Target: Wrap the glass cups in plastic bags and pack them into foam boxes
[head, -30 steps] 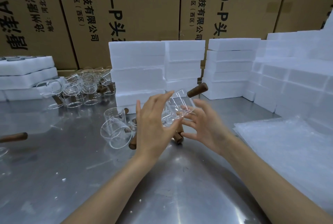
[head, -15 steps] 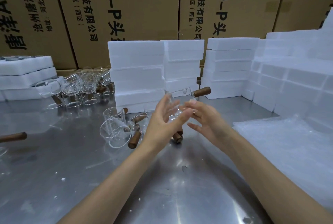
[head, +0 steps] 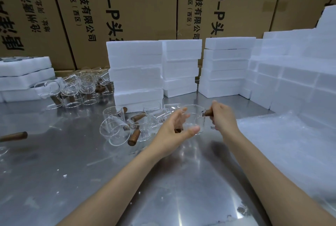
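At the far left I see a loose wooden handle (head: 13, 136) lying on the metal table (head: 72, 180), and behind it a low stack of foam trays (head: 25, 78) with a crowd of glass cups (head: 76, 89) standing beside them. Nearer the middle, a few more cups (head: 116, 129) lie tipped on their sides just in front of the tall foam boxes (head: 135, 75). My left hand (head: 172, 131) cups the glass cup (head: 193, 118) I am working on, thumb under its base and fingers spread fairly wide around the near wall. The cup is held upright just above the table. My right hand (head: 222, 116) pinches its wooden grip (head: 208, 112) with curled fingers. To the right lies a pile of plastic bags (head: 283, 144), below the stepped wall of foam (head: 294, 73).
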